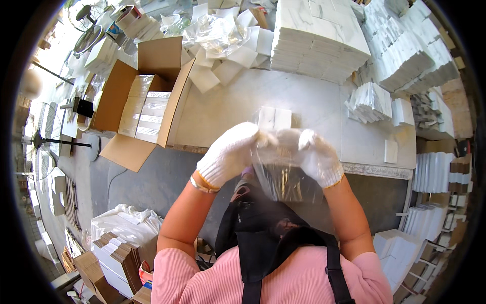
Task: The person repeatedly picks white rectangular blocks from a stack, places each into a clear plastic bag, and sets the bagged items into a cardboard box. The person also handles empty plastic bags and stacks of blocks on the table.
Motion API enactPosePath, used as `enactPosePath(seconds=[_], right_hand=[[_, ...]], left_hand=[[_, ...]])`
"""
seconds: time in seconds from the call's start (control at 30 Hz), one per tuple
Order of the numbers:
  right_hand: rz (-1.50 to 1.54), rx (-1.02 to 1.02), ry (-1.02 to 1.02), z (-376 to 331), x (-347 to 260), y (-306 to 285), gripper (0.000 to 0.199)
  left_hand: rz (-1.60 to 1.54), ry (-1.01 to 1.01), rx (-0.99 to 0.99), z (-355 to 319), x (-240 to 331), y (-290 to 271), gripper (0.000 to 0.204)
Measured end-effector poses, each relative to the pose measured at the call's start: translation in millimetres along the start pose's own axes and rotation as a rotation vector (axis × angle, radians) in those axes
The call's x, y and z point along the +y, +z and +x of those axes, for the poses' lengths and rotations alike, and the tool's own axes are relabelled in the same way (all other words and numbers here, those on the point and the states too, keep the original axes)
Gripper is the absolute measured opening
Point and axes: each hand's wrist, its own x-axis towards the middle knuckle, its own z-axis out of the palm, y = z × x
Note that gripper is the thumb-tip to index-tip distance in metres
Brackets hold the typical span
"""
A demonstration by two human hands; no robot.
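1. A pale grey worktop (309, 101) spans the upper middle of the view, its near edge running just beyond the person's raised hands.
2. A tall stack of white marbled boxes (319, 35) stands at the far side of the worktop, with more white stacks (410, 55) crowded to its right.
3. An open cardboard carton (121, 91) sits at the left end of the worktop, flaps spread, with wrapped white packs (147, 109) lined up inside it.
4. A heap of loose clear plastic and white card pieces (217, 38) lies between the carton and the tall stack.
5. A clear plastic bag (283, 175) hangs in the air in front of the person's chest, above the black apron (263, 238), its mouth held up at the level of the worktop's near edge.
6. The left hand (228, 154), in a white knit glove, is closed on the bag's upper left edge.
7. The right hand (316, 157), gloved the same way, is closed on the bag's upper right edge; the two hands are near each other, with the bag's top stretched between them.
8. A small white box (273, 117) rests on the worktop just beyond the hands; whether it touches the bag cannot be told.
9. A gold bangle (201, 186) circles the left wrist.
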Motion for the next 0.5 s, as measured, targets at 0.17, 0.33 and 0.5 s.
enactPosePath(seconds=[0.17, 0.33, 0.5], right_hand=[[0.109, 0.23, -0.189, 100.0, -42.2, -47.4, 0.042], [-0.644, 0.689, -0.438, 117.9, -40.4, -66.9, 0.054], [-1.802, 0.605, -0.706, 96.9, -2.8, -57.7, 0.061]], left_hand=[[-0.219, -0.039, 0.103, 138.1, 39.6, -29.9, 0.02], [-0.206, -0.154, 0.198, 203.1, 17.8, -112.5, 0.02], [-0.238, -0.313, 0.397, 209.5, 0.0, -138.4, 0.024]])
